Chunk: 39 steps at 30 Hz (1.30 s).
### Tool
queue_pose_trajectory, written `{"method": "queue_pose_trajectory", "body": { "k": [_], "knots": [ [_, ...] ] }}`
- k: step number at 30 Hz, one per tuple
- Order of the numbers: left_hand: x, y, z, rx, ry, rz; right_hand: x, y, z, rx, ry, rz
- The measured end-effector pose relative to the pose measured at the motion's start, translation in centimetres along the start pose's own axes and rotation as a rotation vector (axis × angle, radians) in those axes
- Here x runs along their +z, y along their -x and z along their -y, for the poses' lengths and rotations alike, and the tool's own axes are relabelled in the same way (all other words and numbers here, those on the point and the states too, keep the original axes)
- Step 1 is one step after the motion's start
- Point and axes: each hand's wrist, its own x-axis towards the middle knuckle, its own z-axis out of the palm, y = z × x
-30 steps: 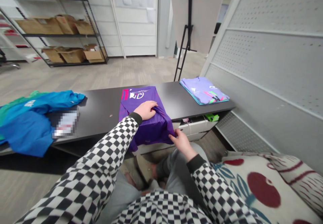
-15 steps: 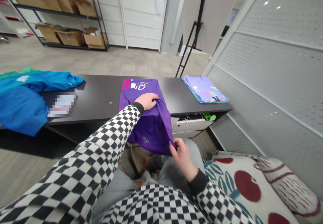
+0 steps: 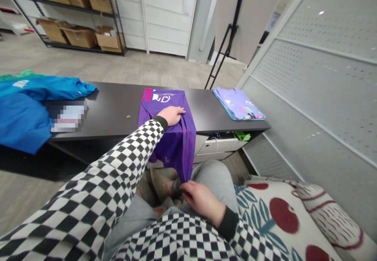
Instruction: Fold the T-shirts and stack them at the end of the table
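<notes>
A purple T-shirt [image 3: 173, 139] with white print and pink stripes lies partly folded on a dark tabletop, its lower part hanging over the front edge. My left hand [image 3: 171, 115] rests on the shirt near the table's edge, fingers closed together on the fabric along a fold. Below the tabletop, above my lap, my right hand [image 3: 203, 200] pinches the bottom end of the hanging cloth, which is drawn to a narrow point. My right fingertips are partly hidden by the hand.
Blue shirts [image 3: 23, 115] lie in a loose heap at the left, beside a blurred-out packet [image 3: 70, 116]. A folded lavender shirt [image 3: 239, 103] sits on the dark table [image 3: 112, 96] at the right. A perforated partition [image 3: 318, 96] and a patterned cushion [image 3: 265, 210] are on my right.
My right hand has moved left and down, pulling the shirt's lower corner with it. The hanging cloth is now gathered narrower. My left hand stays at nearly the same spot on the shirt.
</notes>
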Motion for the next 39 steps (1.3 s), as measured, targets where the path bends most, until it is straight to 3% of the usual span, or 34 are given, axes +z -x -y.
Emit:
{"method": "queue_pose_trajectory", "body": {
  "k": [3,6,8,13,16,20,26,30,39],
  "knots": [
    [0.2,-0.2,0.4,-0.004,0.061,-0.011,-0.2,-0.1,-0.2,0.002,-0.020,0.220],
    [0.4,-0.2,0.9,0.022,0.180,-0.065,-1.0,-0.7,-1.0,0.014,-0.092,0.185],
    [0.4,-0.1,1.0,0.030,0.259,-0.122,-2.0,-1.8,-2.0,0.069,-0.107,0.018],
    [0.1,-0.1,0.9,-0.006,0.363,-0.197,-5.2,-6.8,-5.6,0.240,-0.214,-0.620],
    [-0.1,-0.1,0.7,-0.007,0.365,-0.191,-6.6,-10.4,-7.1,0.257,-0.426,-0.775],
    [-0.3,-0.1,0.5,-0.019,0.366,-0.188,-6.6,-13.7,-7.6,0.229,-0.708,-0.794],
    [-0.5,0.1,0.5,-0.034,0.398,-0.187,-6.2,-15.2,-7.0,0.206,-0.911,-0.728],
    [-0.6,0.1,0.5,-0.074,0.435,-0.199,-7.0,-15.5,-6.6,0.122,-0.909,-0.635],
    [-0.4,-0.1,0.8,-0.076,0.437,-0.193,-6.6,-14.6,-6.4,0.129,-0.879,-0.749]
  ]
}}
